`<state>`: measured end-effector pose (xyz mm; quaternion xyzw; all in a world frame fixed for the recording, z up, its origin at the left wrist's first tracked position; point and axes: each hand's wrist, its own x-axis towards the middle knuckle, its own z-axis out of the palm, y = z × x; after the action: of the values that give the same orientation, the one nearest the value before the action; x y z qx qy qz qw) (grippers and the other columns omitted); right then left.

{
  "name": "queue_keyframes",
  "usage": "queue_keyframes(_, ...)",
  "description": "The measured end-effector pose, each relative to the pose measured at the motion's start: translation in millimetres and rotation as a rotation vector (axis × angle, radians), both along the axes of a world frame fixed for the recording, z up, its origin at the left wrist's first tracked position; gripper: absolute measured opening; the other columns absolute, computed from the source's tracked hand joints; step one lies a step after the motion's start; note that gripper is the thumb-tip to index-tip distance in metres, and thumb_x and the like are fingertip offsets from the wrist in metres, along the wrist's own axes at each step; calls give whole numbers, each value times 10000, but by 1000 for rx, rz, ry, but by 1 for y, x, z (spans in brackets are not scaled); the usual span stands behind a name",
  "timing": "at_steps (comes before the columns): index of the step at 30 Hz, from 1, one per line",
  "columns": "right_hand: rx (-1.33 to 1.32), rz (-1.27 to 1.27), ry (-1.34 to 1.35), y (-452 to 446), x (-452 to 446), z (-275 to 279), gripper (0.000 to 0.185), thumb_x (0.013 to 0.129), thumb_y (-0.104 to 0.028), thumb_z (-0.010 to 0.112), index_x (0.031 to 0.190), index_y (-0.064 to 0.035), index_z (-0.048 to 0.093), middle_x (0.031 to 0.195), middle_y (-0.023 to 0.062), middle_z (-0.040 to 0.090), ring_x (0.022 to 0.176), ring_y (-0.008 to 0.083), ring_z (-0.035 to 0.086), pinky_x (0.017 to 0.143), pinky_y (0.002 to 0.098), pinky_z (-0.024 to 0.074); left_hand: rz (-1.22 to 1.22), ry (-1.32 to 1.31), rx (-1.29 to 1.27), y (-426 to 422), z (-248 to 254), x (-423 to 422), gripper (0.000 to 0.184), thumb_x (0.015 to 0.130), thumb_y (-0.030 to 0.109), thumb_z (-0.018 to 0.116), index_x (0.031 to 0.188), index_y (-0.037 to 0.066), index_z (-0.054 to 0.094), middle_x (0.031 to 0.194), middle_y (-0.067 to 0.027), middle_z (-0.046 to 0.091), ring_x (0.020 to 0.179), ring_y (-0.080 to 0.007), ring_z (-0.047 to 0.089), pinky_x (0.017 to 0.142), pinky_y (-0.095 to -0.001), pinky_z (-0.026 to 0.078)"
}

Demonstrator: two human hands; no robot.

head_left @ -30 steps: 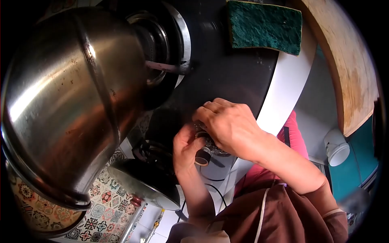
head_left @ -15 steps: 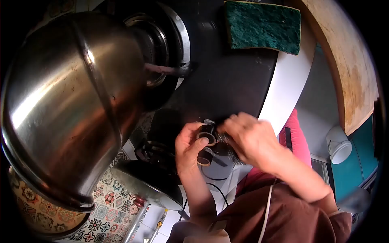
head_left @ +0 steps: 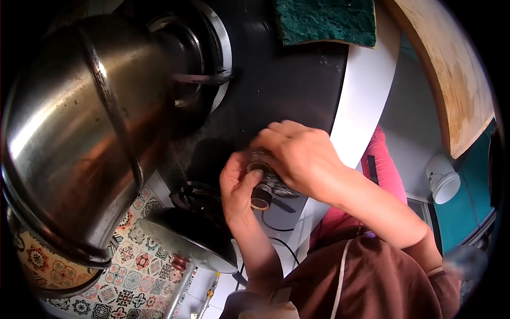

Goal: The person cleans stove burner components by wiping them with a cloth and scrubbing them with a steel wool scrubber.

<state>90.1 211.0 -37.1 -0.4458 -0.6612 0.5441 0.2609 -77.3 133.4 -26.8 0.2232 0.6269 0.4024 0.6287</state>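
Head view. The left hand (head_left: 238,183) holds a dark tubular piece (head_left: 261,198), its thumb and fingers pinching the piece from the left side. The thumb lies against a round part of it; the end with a pale rim faces near. The piece is between the two hands, above the near part of the black desk (head_left: 292,87).

The right hand (head_left: 303,154) is on the right and far side of the piece. Its fingers are bent and pressed together over a shiny wire scourer (head_left: 287,187), which shows beneath the palm, against the piece. The fingertips are hidden; their exact contact cannot be determined.

Surroundings noted: a large steel vessel (head_left: 64,138), marked with brown specks, occupies the left, with a round burner (head_left: 226,40) just beyond its right side. A metal pan (head_left: 186,239) is tilted at near left, above patterned tiles (head_left: 119,274). A green scouring pad (head_left: 329,22) lies at the far right of the desk, partly over the white edge (head_left: 366,87). Further right are a curved wooden board (head_left: 457,69) and a white tub (head_left: 445,183).
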Motion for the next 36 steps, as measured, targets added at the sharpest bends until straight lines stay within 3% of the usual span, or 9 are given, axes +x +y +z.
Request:
queue_keyframes(3, -94, -122, 0, -30, 15, 1, 224, 715, -34, 638, 934, -48, 592, 809, 95, 581, 773, 311, 580, 644, 382, 479, -26, -44, -19, 1, 1, -2, 414, 768, 151, 731, 1086, -24, 532, 950, -57, 612, 854, -106, 568, 786, -224, 460)
queue_keyframes(6, -16, -159, 32, -15, 6, 2, 171, 701, -67, 601, 873, -66, 594, 780, 83, 584, 777, 280, 585, 628, 371, 486, 16, -24, -13, 1, 1, 3, 409, 757, 153, 738, 1068, -17, 534, 951, -63, 614, 849, -110, 576, 789, -228, 465)
queue_keyframes(14, -76, -272, 21, -47, 9, 3, 218, 683, -59, 644, 897, -73, 605, 782, 69, 582, 735, 269, 589, 590, 370, 492, -25, 3, -13, 5, 2, 1, 415, 758, 189, 741, 1053, -18, 535, 938, -67, 610, 820, -109, 581, 767, -224, 472)
queue_keyframes(19, 35, -205, -10, -18, -4, -2, 206, 678, -44, 633, 880, -64, 599, 772, 65, 581, 725, 258, 590, 584, 362, 490, -11, 11, 9, 1, 0, 1, 430, 763, 200, 745, 1066, -18, 532, 959, -73, 612, 844, -113, 578, 796, -229, 464)
queue_keyframes(24, -60, -333, 0, -55, 6, 0, 171, 683, -49, 634, 849, -60, 593, 770, 77, 597, 726, 268, 597, 577, 366, 490, -12, -22, -17, 3, 1, 2, 429, 765, 195, 742, 1071, -17, 529, 961, -74, 614, 850, -120, 585, 800, -235, 469)
queue_keyframes(30, -20, -120, -48, -10, -3, 1, 175, 748, -55, 628, 916, -55, 581, 818, 102, 607, 798, 304, 603, 647, 381, 483, 9, -7, -2, 3, 1, 1, 418, 771, 170, 731, 1083, -19, 528, 948, -61, 606, 865, -112, 567, 827, -243, 446)
queue_keyframes(36, -221, -306, 1, -67, 6, 7, 169, 715, -44, 617, 882, -50, 597, 799, 113, 615, 797, 313, 606, 644, 403, 496, -26, -38, 4, 2, -2, 0, 409, 772, 183, 733, 1065, -21, 533, 968, -82, 608, 875, -133, 580, 828, -270, 474)
